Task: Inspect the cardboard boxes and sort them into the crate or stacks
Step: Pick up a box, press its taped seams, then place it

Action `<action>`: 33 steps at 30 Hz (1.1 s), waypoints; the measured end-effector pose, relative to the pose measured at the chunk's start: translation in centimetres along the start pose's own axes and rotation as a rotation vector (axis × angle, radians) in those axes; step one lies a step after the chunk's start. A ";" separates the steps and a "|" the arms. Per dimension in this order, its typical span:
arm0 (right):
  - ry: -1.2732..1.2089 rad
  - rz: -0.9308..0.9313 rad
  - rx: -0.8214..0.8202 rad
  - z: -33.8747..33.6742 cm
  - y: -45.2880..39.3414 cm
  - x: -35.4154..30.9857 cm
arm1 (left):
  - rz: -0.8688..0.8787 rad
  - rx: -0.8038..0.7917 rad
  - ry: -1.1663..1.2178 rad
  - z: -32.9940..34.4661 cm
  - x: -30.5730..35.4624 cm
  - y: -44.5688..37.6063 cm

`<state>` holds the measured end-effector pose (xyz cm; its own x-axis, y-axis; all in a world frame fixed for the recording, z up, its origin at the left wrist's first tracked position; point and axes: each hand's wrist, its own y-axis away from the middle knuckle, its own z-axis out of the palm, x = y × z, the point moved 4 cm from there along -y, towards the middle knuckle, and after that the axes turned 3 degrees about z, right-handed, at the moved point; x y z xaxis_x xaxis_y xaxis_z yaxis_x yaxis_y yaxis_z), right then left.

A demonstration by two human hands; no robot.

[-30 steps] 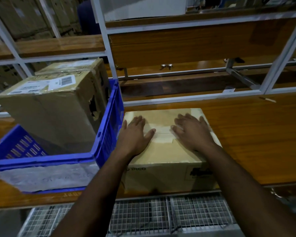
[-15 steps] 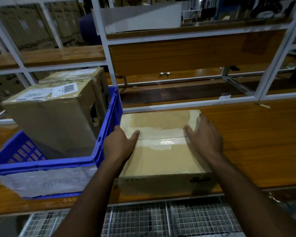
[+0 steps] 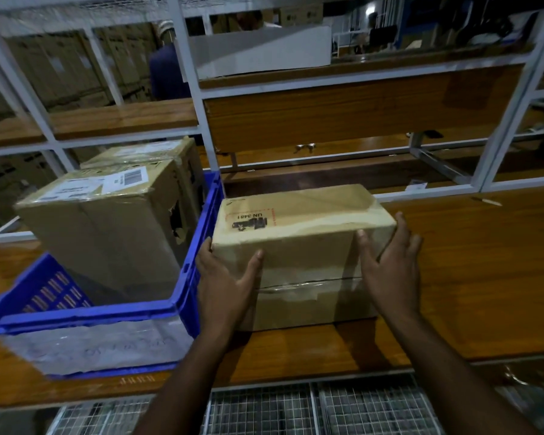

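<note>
I've got both hands on the plain tan cardboard box with the UN 3481 label (image 3: 302, 246), which sits tipped up on the brown wooden bench (image 3: 471, 277), just right of the blue plastic crate (image 3: 182, 296). My left hand (image 3: 225, 290) clamps the box's near left corner, thumb spread across the near face, the other fingers wrapped round the left side, partly out of sight. My right hand (image 3: 390, 271) is splayed wide, fingers straight, thumb on the near face and palm against the right end. Inside the crate stand two taller taped cardboard boxes, the torn box with a white barcode label (image 3: 107, 227) nearer and the second taped box (image 3: 157, 155) behind it.
</note>
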<state>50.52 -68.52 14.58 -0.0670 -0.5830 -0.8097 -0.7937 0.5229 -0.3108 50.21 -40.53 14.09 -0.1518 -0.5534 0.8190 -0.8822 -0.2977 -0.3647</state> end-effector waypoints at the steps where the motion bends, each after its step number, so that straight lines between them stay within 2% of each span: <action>1: 0.000 0.017 -0.008 0.0 0.0 0.1 | -0.004 0.003 0.009 -0.2 -0.1 0.0; 3: 0.034 -0.010 0.010 -0.1 0.0 -0.3 | 0.039 0.056 -0.015 -0.9 0.2 -0.2; 6: 0.233 -0.255 0.078 -0.1 0.1 -2.3 | 0.250 0.099 -0.199 -1.3 2.3 -1.0; 8: 0.323 -0.414 0.051 0.7 0.1 -4.1 | 0.395 0.013 -0.344 -0.3 3.8 -1.5; 11: 0.339 -0.502 -0.061 2.6 0.6 -5.5 | 0.517 -0.100 -0.549 1.6 4.8 -1.5; 13: 0.341 -0.527 -0.066 3.3 0.9 -5.5 | 0.512 -0.108 -0.618 1.9 4.5 -1.4; 19: 0.294 -0.531 -0.025 2.9 0.6 -6.2 | 0.482 -0.125 -0.624 1.9 4.8 -1.5; 22: 0.324 -0.568 -0.103 3.5 0.4 -7.7 | 0.504 -0.238 -0.633 2.3 6.1 -2.2; 26: 0.323 -0.629 -0.192 4.6 0.5 -8.7 | 0.632 -0.415 -0.614 4.1 7.2 -2.6; 33: 0.384 -0.607 -0.270 4.1 -0.6 -9.9 | 0.604 -0.410 -0.561 3.8 7.3 -3.0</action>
<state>54.14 -60.55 20.74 0.2616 -0.9202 -0.2911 -0.8752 -0.0990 -0.4734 53.50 -46.64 19.44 -0.4945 -0.8531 0.1666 -0.8285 0.4047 -0.3870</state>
